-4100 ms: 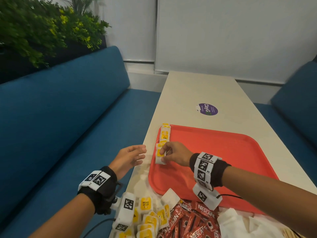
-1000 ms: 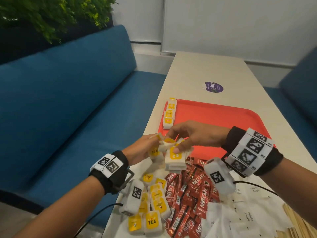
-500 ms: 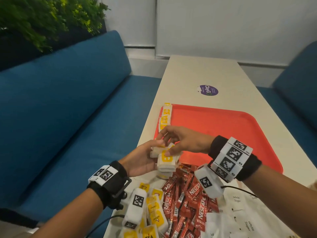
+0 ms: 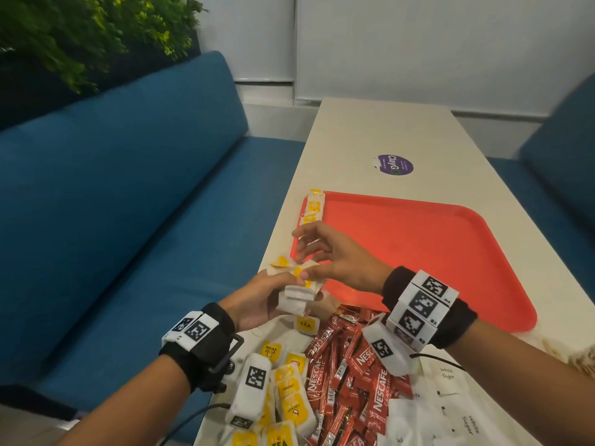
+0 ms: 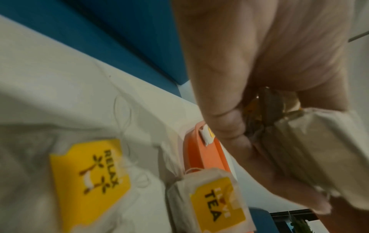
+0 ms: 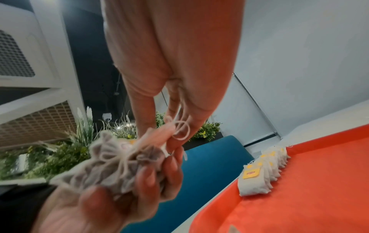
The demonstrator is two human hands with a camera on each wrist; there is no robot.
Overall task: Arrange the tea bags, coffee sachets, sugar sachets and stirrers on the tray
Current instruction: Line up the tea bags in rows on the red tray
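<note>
The left hand (image 4: 254, 305) grips a bundle of tea bags (image 4: 297, 292); the right hand (image 4: 338, 262) pinches a tag atop it, just beside the tray (image 4: 450, 252).

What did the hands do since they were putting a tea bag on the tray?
The right hand left the tea bag row and came back toward the pile. The left hand now holds a bunch of tea bags, and the right hand pinches at its top. The red tray stayed put.
</note>
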